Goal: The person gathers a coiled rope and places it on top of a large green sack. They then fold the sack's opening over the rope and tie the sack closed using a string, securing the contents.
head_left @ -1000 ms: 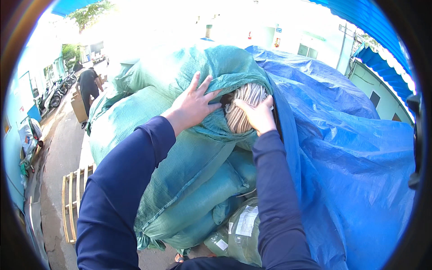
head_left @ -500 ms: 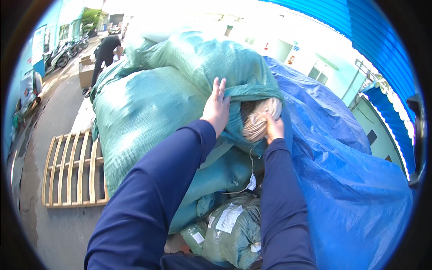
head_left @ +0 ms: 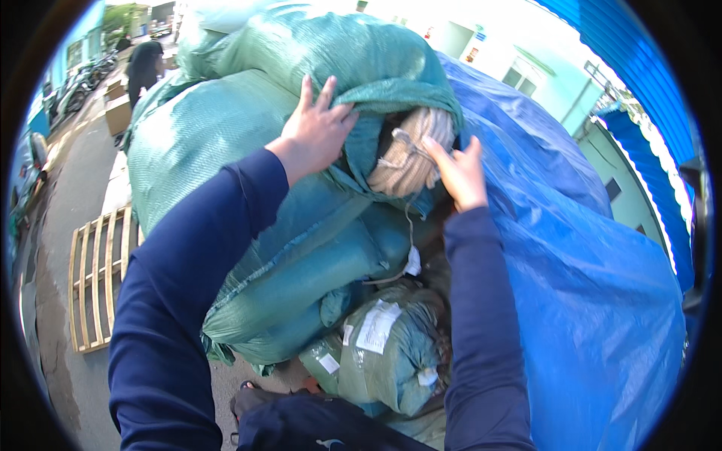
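My left hand [head_left: 320,129] lies flat and open, fingers spread, on the top bulging green woven-plastic sack [head_left: 331,56] of the stack; it presses on the cloth and grips nothing. Half a second ago that palm sat closer to the mouth of the sack; now it is a little further left of it and the fingers are fanned wider. My right hand [head_left: 460,171] is at the open end of the same sack, fingertips touching the pale beige bundle of cloth tied with string [head_left: 410,154] that shows in the mouth. I cannot tell whether those fingers pinch the bundle or only rest on it. Earlier this hand covered more of the bundle; now more of the beige roll is bare.

The sack lies at the top of a heap of like green sacks, with the crinkled blue plastic tarpaulin [head_left: 571,248] draped against its right side, just beside my right wrist. Lower down lies a smaller green wrapped bale with white paper labels [head_left: 391,349]. On the ground to the left lies a pale wooden pallet [head_left: 94,282], nearer the frame's edge than before. A person in dark clothes [head_left: 143,68] stands far off, upper left.
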`<state>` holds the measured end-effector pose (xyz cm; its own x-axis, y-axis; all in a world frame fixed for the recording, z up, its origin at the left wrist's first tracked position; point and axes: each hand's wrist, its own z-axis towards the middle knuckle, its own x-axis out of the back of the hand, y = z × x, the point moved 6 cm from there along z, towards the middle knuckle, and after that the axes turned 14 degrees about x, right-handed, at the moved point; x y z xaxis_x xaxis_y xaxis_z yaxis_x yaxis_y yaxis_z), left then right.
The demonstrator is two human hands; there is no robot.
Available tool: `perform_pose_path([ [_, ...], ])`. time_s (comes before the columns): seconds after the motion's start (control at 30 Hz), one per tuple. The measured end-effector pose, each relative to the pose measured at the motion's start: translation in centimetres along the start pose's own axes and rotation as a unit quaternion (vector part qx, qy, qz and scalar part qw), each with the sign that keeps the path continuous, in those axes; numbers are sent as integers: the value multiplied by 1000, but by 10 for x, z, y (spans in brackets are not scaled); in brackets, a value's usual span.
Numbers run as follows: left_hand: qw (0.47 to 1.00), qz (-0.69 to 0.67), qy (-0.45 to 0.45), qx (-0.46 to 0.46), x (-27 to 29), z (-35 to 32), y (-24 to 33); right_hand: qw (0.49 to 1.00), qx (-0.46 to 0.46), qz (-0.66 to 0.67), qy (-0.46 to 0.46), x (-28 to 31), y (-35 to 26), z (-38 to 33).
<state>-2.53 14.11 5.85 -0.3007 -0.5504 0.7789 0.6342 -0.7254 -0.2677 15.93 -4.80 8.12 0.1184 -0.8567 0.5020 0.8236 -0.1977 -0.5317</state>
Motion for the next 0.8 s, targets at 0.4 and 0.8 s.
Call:
perform_pose_path([
  [0.4,1000,2,-16,-23,18,27,8,975,-218,33,-7,-60,48,24],
  [0.8,996,-83,8,5,-45,68,-1,929,-89,358,37,-61,89,22],
])
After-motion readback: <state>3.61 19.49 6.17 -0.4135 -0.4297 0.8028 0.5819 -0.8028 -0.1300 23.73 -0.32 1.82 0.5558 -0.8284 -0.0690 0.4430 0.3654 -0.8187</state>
